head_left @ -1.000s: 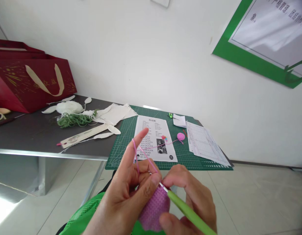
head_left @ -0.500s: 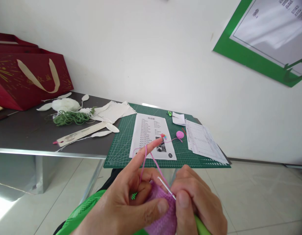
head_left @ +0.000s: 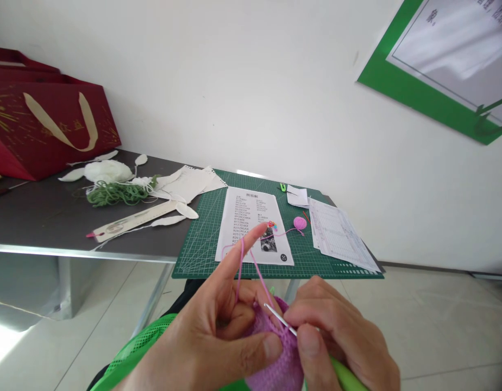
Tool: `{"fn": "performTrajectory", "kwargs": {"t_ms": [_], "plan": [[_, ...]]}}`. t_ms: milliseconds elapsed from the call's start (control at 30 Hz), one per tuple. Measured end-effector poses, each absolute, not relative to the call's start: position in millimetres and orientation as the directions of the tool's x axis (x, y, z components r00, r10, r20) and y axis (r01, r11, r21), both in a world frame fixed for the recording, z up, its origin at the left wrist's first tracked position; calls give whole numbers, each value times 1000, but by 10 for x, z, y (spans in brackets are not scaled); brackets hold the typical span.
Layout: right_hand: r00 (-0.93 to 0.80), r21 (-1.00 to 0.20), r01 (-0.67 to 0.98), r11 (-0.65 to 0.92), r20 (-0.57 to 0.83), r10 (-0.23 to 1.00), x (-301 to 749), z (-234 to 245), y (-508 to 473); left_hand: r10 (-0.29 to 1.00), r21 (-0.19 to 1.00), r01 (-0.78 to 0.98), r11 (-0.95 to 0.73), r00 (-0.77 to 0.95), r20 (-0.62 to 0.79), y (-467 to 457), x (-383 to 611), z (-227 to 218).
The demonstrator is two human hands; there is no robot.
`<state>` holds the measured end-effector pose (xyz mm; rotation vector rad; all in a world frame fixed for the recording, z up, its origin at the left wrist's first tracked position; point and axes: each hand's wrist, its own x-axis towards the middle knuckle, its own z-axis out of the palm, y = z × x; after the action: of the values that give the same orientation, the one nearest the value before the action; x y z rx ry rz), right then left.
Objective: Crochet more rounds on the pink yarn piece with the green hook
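My left hand (head_left: 218, 326) pinches a pink-purple crochet piece (head_left: 277, 361) between thumb and curled fingers. Its index finger points up and forward, with pink yarn (head_left: 257, 266) looped over it and running down to the piece. In my right hand (head_left: 340, 331) is a crochet hook (head_left: 277, 316) with a silver shaft and a light green handle (head_left: 346, 376). The hook's tip points up and left, and its shaft lies across the top edge of the piece. A pink yarn ball (head_left: 300, 223) sits on the green cutting mat (head_left: 198, 239), its strand trailing left.
A printed pattern sheet (head_left: 243, 206) lies on the mat, with written forms (head_left: 340, 233) at its right. On the dark table (head_left: 43, 217) are green yarn (head_left: 116, 193), white yarn (head_left: 108, 171), a ruler-like strip (head_left: 132, 221) and a red gift bag (head_left: 59, 119). A white wall stands behind.
My right hand has moved slightly right and down with the hook, and the hook's tip sits lower. The crochet piece has shifted and turned a little to the right. My left index finger stays raised.
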<state>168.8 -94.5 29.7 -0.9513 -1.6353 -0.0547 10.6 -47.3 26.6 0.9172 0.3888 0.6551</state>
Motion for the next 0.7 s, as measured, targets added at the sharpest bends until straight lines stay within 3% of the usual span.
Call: {"fn": "performTrajectory", "kwargs": {"t_ms": [233, 467, 700], "plan": [[88, -427, 626, 653, 870, 484, 1641, 275, -912, 618, 795, -372, 480, 786, -6, -432, 103, 206], [108, -508, 651, 564, 798, 593, 1635, 347, -985, 610, 768, -379, 516, 792, -19, -423, 126, 195], [-4, -477, 622, 621, 791, 612, 1705, 401, -1024, 597, 774, -376, 510, 802, -4, -429, 113, 226]]}}
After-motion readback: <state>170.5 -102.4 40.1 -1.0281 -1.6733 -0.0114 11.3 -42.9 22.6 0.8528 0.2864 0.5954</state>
